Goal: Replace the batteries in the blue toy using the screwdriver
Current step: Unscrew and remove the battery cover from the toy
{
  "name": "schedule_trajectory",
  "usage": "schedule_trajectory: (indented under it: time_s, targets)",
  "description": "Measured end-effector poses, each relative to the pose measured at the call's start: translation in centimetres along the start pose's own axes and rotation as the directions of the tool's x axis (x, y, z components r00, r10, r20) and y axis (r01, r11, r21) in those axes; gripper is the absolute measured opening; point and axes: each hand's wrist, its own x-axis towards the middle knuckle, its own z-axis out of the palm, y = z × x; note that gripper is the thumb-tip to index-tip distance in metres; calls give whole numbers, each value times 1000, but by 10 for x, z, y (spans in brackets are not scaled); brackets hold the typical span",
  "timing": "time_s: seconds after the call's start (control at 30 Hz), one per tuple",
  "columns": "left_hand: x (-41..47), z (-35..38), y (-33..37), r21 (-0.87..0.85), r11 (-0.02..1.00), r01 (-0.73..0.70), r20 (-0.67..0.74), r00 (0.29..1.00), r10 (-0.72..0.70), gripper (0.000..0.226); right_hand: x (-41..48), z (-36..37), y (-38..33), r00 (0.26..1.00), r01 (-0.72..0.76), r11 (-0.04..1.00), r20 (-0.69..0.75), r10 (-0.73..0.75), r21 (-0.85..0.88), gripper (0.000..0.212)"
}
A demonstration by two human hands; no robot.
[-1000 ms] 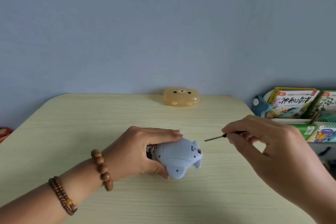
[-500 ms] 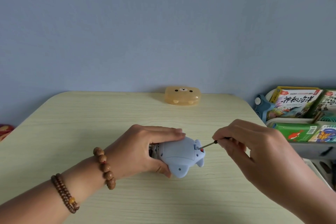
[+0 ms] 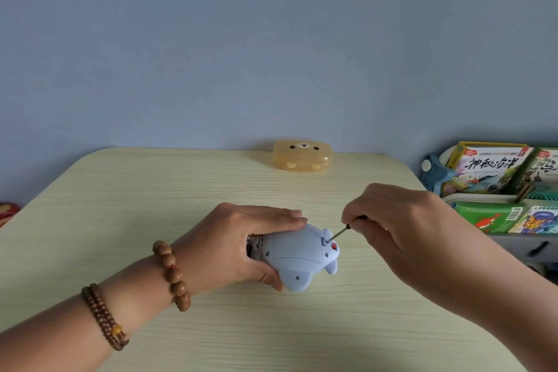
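Note:
The blue toy lies belly-up on the pale wooden table, its flat battery cover facing me. My left hand is wrapped around the toy's left end, fingers over the far side and thumb under the near side. My right hand pinches a small screwdriver with a dark handle. Its thin metal tip rests on the toy's right end, just above a small red switch.
A translucent orange bear-face case sits at the table's far edge by the blue wall. Right of the table stands a shelf with colourful books and a blue toy-like object. A red item shows at the far left.
My right hand moved left and brought the screwdriver tip from mid-air onto the toy's right end. My left hand kept its hold on the toy.

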Motion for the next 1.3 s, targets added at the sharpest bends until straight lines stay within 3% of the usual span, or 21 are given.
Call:
schedule_trajectory:
  time_s: [0.2,0.33,0.47,0.67,0.8,0.9,1.1,1.3]
  targets:
    - [0,0,1,17,1000,-7,-8,1000,7,84,15,-10,-8,977,-89,977,174,123,-192,42]
    - [0,0,2,56,998,-25,3,1000,25,83,13,-15,-13,947,-155,985,272,169,-72,22]
    - [1,0,4,50,999,-21,12,1000,20,83,15,-19,-13,953,-79,990,281,110,-120,11]
    - [1,0,3,77,996,-40,9,999,40,84,25,-10,-15,966,18,942,248,70,-336,40]
    - [2,2,3,72,997,-41,10,999,41,83,22,-16,-15,938,-83,979,316,140,-186,23]
    - [2,3,3,58,998,-38,3,999,38,83,22,-19,-14,932,-92,981,331,146,-173,15]
    - [3,4,3,74,996,-52,1,999,52,84,28,-11,-12,946,-82,946,274,173,-314,42]
    - [3,5,1,65,996,-54,-7,998,55,83,22,-20,-11,926,-155,969,313,210,-190,13]
